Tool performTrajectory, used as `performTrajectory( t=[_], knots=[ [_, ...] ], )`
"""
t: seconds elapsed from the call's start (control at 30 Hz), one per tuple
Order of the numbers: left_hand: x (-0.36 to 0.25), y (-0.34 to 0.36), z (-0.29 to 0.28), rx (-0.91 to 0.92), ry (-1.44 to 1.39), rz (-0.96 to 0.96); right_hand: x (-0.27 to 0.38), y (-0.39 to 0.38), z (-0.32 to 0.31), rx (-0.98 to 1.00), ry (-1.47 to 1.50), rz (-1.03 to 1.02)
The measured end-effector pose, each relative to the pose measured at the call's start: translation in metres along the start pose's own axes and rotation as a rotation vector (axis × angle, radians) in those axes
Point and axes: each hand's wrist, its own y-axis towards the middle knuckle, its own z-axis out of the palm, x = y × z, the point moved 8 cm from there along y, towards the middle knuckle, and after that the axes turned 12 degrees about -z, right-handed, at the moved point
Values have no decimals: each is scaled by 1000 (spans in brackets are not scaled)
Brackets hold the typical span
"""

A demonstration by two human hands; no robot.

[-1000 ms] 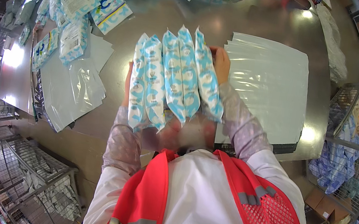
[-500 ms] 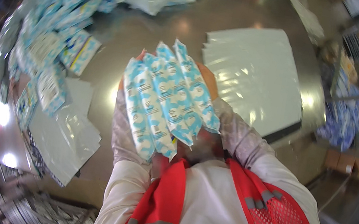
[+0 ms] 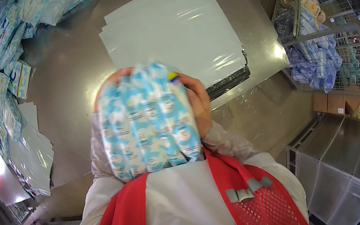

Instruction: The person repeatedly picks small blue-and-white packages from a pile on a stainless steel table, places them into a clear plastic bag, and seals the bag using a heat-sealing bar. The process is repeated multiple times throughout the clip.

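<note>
Between my two hands I hold a row of several blue-and-white soft plastic packs [image 3: 146, 116], pressed side by side on edge in front of my chest. They look like packs of wet wipes, slightly blurred. My left hand [image 3: 113, 82] is closed round the bundle's left side, mostly hidden behind the packs. On the right, my right hand [image 3: 199, 102] grips the other side with bent fingers near a small yellow-and-blue patch on one pack. Just beyond the bundle lies a stack of flat, glossy grey-white plastic bags [image 3: 179, 27] on the metal table [image 3: 66, 71].
A heap of similar blue-and-white packs [image 3: 8, 38] covers the table's left side. More flat plastic bags [image 3: 35, 151] lie near left. Beyond the table's right edge stand a wire cage with blue packs [image 3: 316, 54], cardboard boxes [image 3: 332, 103] and a large grey container [image 3: 337, 161].
My view has turned to the right, so the bag stack now lies straight ahead. The pack bundle is drawn closer to my chest, still between both hands.
</note>
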Motion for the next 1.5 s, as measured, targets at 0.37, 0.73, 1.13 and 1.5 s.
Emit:
performTrajectory(
  t=[0.37,0.73,1.13,1.5],
  knots=[
    [69,128,28,-64,-14,4,-94,47,-151,-72,125,136],
    [105,179,66,69,913,27,-10,-1,-198,410,-558,-142],
    [119,209,49,323,1088,-120,-48,101,-181,814,-1044,-744],
    [120,212,75,411,1258,-16,4,155,-118,743,-748,-592]
  ],
)
